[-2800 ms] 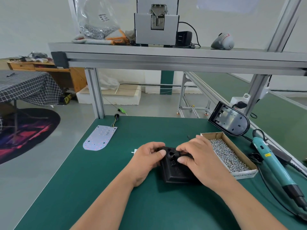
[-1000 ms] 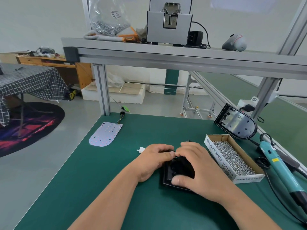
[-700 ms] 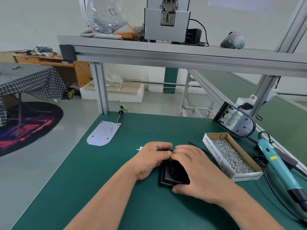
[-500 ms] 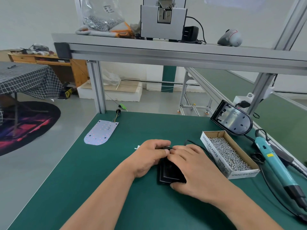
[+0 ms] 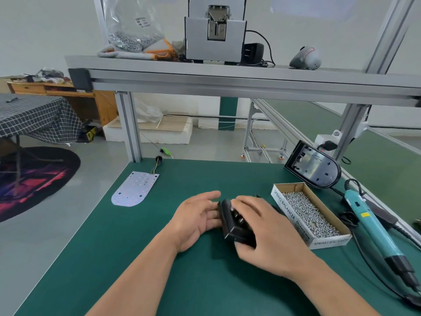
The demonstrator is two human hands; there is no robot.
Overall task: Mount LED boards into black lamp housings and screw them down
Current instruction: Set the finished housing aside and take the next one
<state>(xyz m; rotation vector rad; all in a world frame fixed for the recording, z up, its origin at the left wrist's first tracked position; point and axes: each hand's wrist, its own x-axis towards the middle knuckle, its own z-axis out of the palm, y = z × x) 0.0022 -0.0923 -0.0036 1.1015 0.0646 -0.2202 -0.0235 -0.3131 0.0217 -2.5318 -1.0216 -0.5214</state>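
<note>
Since the earlier frame the black lamp housing (image 5: 232, 221) has tipped up on its edge, and the left hand (image 5: 198, 218) has opened, straight fingers against its side. The right hand (image 5: 266, 231) seems to grip it from above on the green surface (image 5: 159, 258); the LED board (image 5: 134, 190) lies well apart.

Mid-frame on the tabletop (image 5: 159, 270): lamp housing (image 5: 234, 224) between left hand (image 5: 198, 218) and right hand (image 5: 266, 231). Left of these, LED board (image 5: 134, 189). Right, box of screws (image 5: 307, 215); above it, second housing (image 5: 312, 169); further right, electric screwdriver (image 5: 373, 231). Across upper frame, shelf (image 5: 227, 71) bearing screw bag (image 5: 129, 26).
</note>
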